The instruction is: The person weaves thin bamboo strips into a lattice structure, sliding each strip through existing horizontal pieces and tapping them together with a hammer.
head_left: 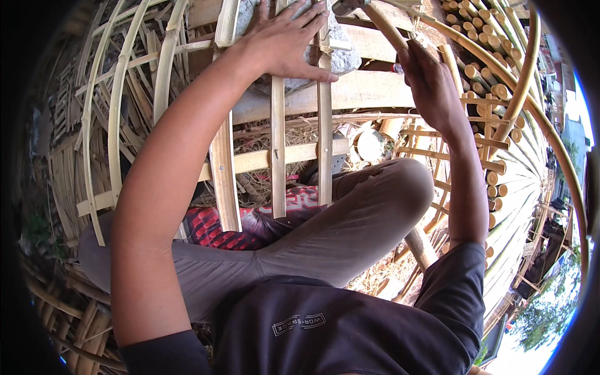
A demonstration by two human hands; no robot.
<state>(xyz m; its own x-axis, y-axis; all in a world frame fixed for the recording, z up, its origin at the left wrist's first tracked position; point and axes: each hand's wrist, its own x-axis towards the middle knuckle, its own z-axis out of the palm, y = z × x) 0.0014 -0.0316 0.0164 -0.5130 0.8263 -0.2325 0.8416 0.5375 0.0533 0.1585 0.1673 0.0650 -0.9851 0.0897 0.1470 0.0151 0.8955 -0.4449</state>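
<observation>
My left hand [284,45] lies with its fingers spread across the bamboo slats of a lattice, pressing flat over a pale rock [345,57] beneath them. One slat [278,147] runs down from under the palm, and another slat [325,134] passes by the fingertips and thumb. A cross slat [253,160] joins them lower down, with small nail heads showing. My right hand [431,81] is wrapped around the wooden handle of a hammer [382,24]. The hammer's metal head is at the top edge, just right of the left fingertips, partly cut off by the frame.
Wooden planks [375,90] lie under the rock. Stacked bamboo poles [481,37] and a small bamboo grid [447,150] stand at the right. The lattice's curved slats [119,94] spread leftward over bamboo scraps. My bent leg [369,206] lies below the slats, near a red patterned cloth [219,228].
</observation>
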